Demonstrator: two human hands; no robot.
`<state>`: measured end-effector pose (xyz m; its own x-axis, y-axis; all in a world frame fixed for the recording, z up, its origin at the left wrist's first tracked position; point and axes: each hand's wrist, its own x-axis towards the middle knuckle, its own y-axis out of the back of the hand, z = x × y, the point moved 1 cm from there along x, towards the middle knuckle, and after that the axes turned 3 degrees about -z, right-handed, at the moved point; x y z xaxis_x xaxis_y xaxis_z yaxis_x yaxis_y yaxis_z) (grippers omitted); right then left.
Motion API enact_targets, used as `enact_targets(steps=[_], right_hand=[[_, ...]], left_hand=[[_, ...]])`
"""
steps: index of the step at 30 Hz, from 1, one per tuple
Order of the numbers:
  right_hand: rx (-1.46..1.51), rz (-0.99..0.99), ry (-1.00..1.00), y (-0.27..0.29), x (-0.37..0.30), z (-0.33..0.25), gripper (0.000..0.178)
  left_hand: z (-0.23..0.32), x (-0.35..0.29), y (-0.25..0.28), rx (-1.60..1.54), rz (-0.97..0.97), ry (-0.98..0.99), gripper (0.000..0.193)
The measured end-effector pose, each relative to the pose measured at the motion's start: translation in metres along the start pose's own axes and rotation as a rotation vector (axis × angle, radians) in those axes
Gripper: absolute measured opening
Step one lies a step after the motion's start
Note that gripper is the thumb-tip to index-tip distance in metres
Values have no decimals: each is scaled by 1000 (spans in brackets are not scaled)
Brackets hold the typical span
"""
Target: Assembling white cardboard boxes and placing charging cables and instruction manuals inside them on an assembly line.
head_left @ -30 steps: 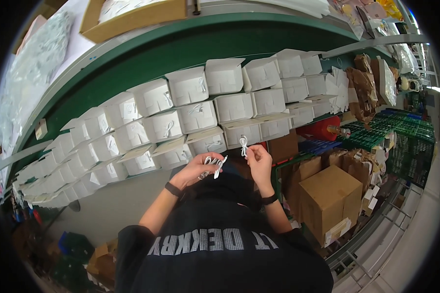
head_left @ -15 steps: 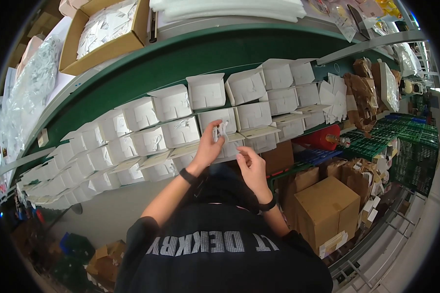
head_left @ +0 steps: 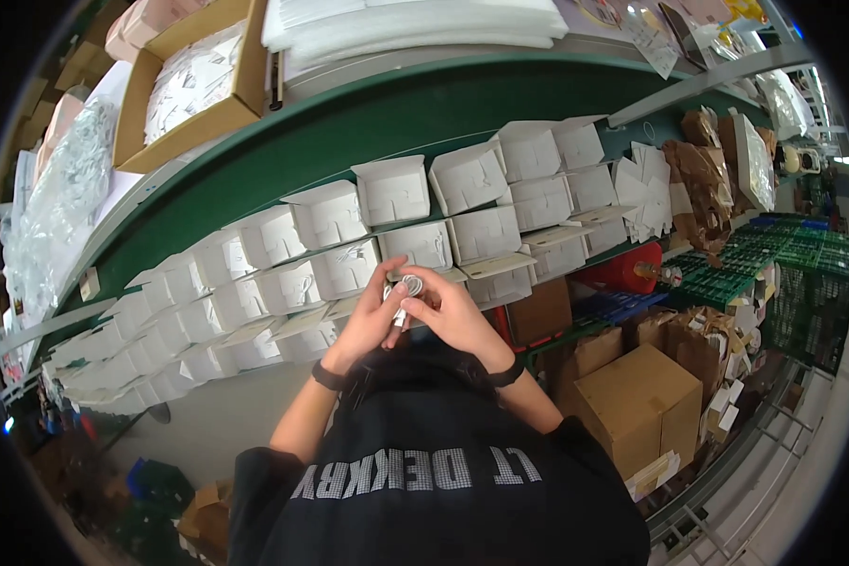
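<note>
A green bench [head_left: 368, 108] carries rows of open white boxes [head_left: 393, 193]. Just before them, a coiled white cable [head_left: 411, 283] sits between left hand [head_left: 360, 323] and right hand [head_left: 458, 319], both with fingers curled closed on it. The step seems to be handling the coil; the next move calls for keeping its loops together. Fingers hide part, so one cable or several is unclear.

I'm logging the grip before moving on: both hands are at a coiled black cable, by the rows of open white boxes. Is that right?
No, the colour is wrong: the head view shows the coiled cable is white, not black. Otherwise right: the left hand and right hand are both at it, by the rows of open white boxes.
</note>
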<state>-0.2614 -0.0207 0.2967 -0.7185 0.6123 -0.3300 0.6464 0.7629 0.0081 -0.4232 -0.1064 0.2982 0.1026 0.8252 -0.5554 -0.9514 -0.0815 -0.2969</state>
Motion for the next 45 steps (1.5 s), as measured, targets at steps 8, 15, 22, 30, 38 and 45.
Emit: enact_targets(steps=[8, 15, 22, 30, 38, 45], right_hand=[[-185, 70, 180, 27, 88, -10, 45], [-395, -66, 165, 2, 51, -29, 31], [-521, -52, 77, 22, 44, -39, 28], [-1076, 543, 74, 118, 38, -32, 52], [-903, 242, 101, 28, 9, -123, 47], [-714, -91, 472, -141, -3, -280, 48]], left_hand=[[-9, 14, 28, -54, 396, -256, 40], [-36, 12, 26, -331, 465, -433, 33], [-3, 8, -7, -145, 438, -550, 44], [58, -110, 106, 157, 790, -638, 51], [138, -274, 227, 673, 1336, -1031, 41], [247, -346, 320, 928, 1363, -988, 23]])
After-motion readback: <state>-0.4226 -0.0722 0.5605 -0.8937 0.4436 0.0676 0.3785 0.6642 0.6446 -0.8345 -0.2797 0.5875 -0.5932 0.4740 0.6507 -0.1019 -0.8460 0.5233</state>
